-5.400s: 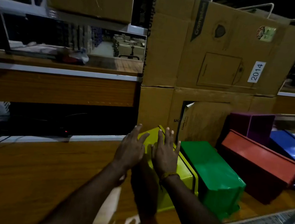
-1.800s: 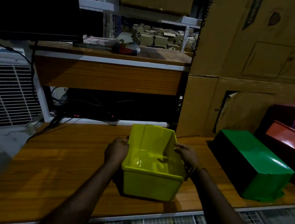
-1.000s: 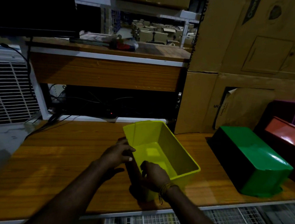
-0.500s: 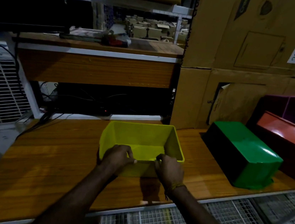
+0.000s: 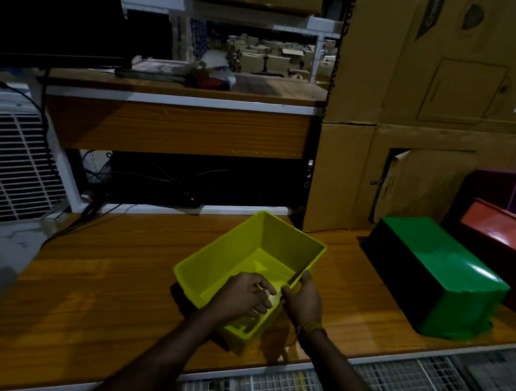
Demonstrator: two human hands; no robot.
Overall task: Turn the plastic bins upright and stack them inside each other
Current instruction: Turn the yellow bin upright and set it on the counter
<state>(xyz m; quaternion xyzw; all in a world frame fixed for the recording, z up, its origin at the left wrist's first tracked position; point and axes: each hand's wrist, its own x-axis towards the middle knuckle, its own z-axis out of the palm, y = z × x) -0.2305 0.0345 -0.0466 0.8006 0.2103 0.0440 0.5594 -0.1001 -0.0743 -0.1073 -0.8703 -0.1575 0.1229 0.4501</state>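
Yellow bin [image 5: 242, 258] upright, gripped at its near rim by our left hand [image 5: 243, 294] and right hand [image 5: 303, 301]; careless shove could knock green bin [image 5: 445, 276].

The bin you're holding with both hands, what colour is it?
Yellow. The bin sits upright on the wooden table in the head view, the only one here.
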